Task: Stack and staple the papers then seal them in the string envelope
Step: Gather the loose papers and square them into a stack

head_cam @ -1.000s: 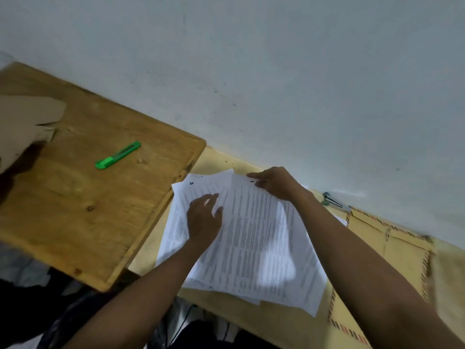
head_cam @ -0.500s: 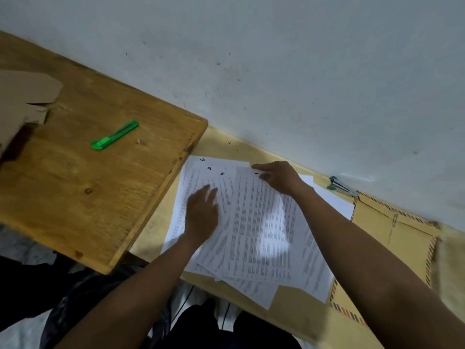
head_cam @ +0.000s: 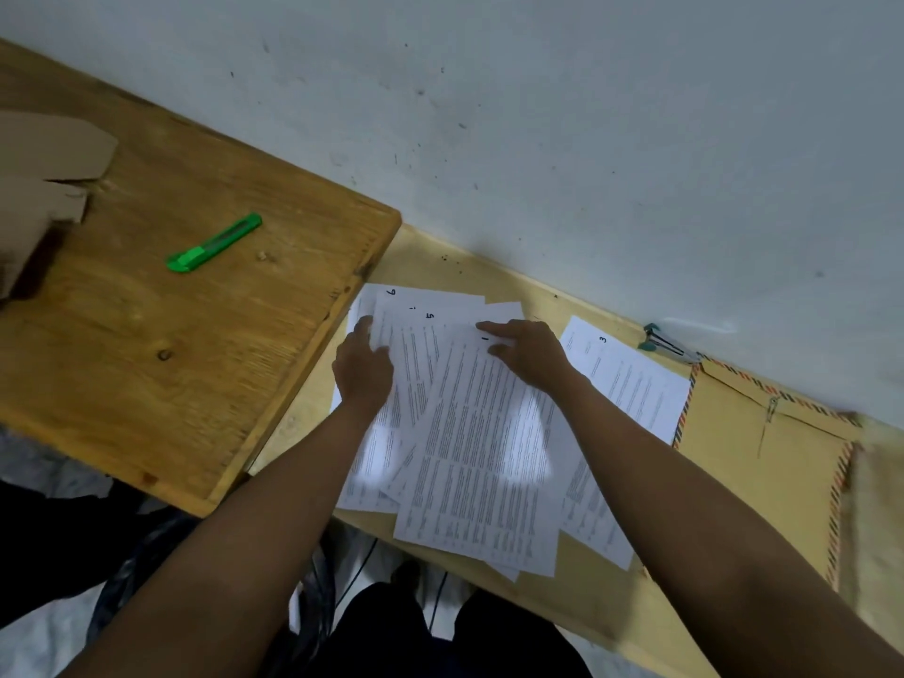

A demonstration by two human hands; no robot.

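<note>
Several printed white papers (head_cam: 479,447) with handwritten numbers lie fanned out on a pale yellow table (head_cam: 601,594). My left hand (head_cam: 364,367) rests with straight fingers on the left sheets near their top edge. My right hand (head_cam: 528,352) presses flat on the top end of the uppermost sheet, marked 1. One sheet marked 3 (head_cam: 631,384) pokes out to the right under my right arm. A tan string envelope (head_cam: 763,462) with a striped border lies to the right, flap up. A teal stapler (head_cam: 667,345) sits against the wall beyond the envelope's corner.
A darker wooden table (head_cam: 195,335) butts up on the left, carrying a green utility knife (head_cam: 215,242) and torn brown cardboard (head_cam: 44,188). A grey wall (head_cam: 538,115) runs right behind both tables. My legs and cables show below the table's front edge.
The papers have spread out more, with sheet 3 now showing at the right. My left hand slid toward the upper left of the sheets; my right hand stays on the top sheet.
</note>
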